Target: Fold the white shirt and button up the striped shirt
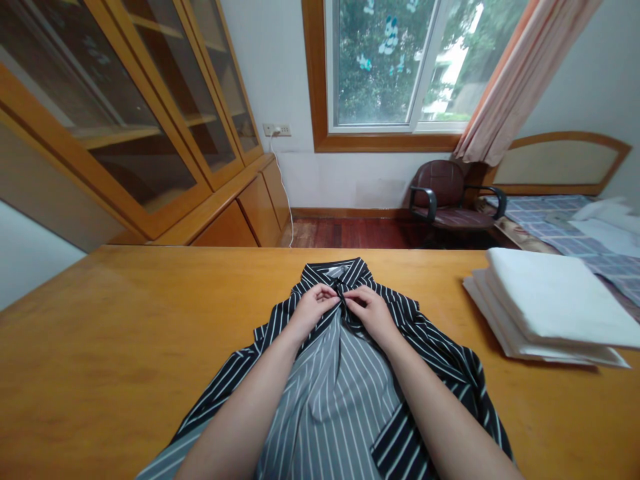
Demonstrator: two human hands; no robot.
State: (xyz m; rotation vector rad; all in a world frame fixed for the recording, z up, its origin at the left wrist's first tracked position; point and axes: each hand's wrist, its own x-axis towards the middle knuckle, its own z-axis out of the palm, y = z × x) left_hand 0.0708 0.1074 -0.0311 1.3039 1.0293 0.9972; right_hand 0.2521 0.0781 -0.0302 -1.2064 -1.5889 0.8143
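A black shirt with white stripes (430, 347) lies spread on the wooden table (100, 320), collar away from me, its grey striped inside showing in the middle. My left hand (311, 308) and my right hand (369, 312) meet just below the collar. Both pinch the front edges of the shirt together near its top, fingers curled. What sits between the fingertips is too small to make out.
A stack of folded white cloth (545, 307) rests on the table's right side. Beyond the table stand a dark armchair (445, 197), a bed with a checked cover (565, 217) and glass-door wooden cabinets (150, 113). A window (400, 60) is in the far wall.
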